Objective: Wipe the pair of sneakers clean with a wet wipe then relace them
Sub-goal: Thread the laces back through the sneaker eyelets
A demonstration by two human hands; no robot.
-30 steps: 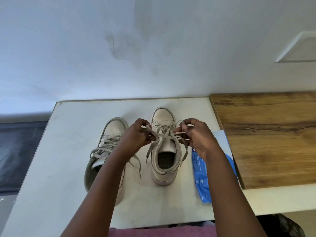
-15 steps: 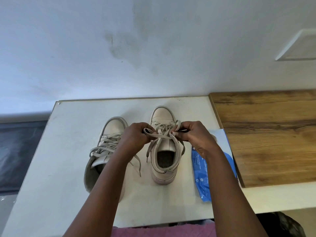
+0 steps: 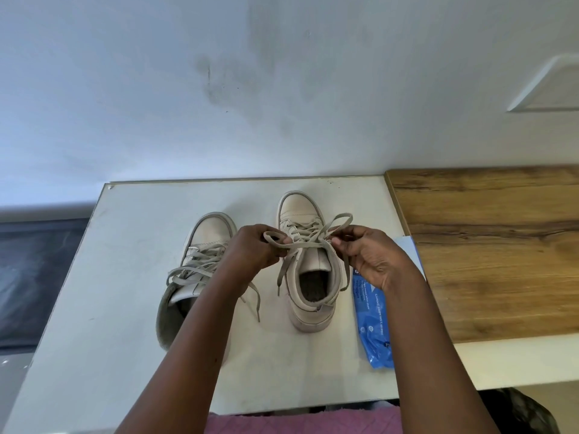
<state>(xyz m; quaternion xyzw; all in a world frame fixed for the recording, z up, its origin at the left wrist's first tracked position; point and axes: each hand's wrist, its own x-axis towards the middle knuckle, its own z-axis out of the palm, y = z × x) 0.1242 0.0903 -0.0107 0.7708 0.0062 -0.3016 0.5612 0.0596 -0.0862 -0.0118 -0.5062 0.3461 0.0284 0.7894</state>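
Two beige high-top sneakers stand toe-away on a white table [image 3: 131, 339]. The right sneaker [image 3: 308, 277] is laced, and its lace [image 3: 308, 241] crosses above the tongue. My left hand [image 3: 253, 250] pinches a loop of that lace on the left. My right hand [image 3: 366, 255] pinches another loop that arcs up to the right. Two loose lace ends hang down beside the ankle. The left sneaker [image 3: 203, 239] is partly hidden by my left forearm, and its laces lie loose and untied.
A blue wet-wipe pack [image 3: 374, 324] lies just right of the right sneaker, partly under my right wrist. A wooden board [image 3: 495, 245] covers the table's right side. A white wall rises directly behind the table. Dark floor lies off the left edge.
Both hands have drawn the lace into two loops and moved slightly apart; the right loop now sticks up beside the toe. The sneakers and the pack have not moved.
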